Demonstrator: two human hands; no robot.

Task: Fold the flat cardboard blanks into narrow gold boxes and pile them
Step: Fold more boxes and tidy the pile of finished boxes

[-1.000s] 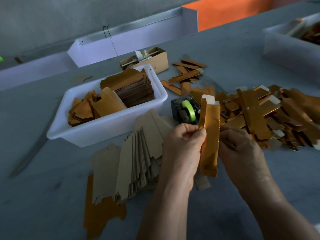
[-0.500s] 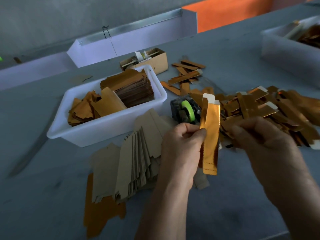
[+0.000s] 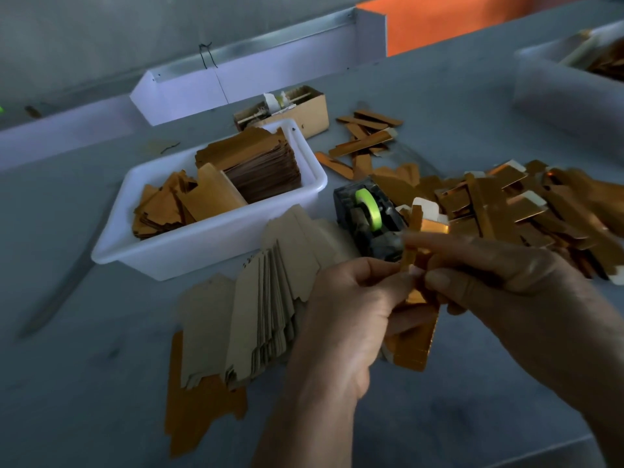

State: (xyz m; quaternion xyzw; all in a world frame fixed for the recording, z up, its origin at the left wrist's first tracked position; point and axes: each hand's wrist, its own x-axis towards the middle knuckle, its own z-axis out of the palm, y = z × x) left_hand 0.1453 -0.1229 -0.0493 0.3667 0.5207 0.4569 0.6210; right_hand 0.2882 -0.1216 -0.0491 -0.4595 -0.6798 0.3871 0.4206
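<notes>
A narrow gold box [image 3: 416, 342] stands upright between my hands above the table, its white top flaps [image 3: 426, 207] open. My left hand [image 3: 351, 312] pinches its left edge at mid height. My right hand [image 3: 499, 282] grips it from the right, fingers laid across its upper half and thumb on the front. A fanned stack of flat blanks [image 3: 256, 315], brown side up, lies just left of my left hand. A loose pile of folded gold boxes [image 3: 526, 211] spreads on the table at the right.
A white tub [image 3: 202, 244] holds more gold blanks behind the stack. A tape dispenser [image 3: 368, 221] with a green roll sits behind my hands. Further back lie a small cardboard box [image 3: 304, 109] and scattered gold pieces [image 3: 364, 136]. Another white tub [image 3: 567, 86] stands far right.
My right hand came back from the pile and now grips the box's upper half. The box has dropped lower and its top has tilted.
</notes>
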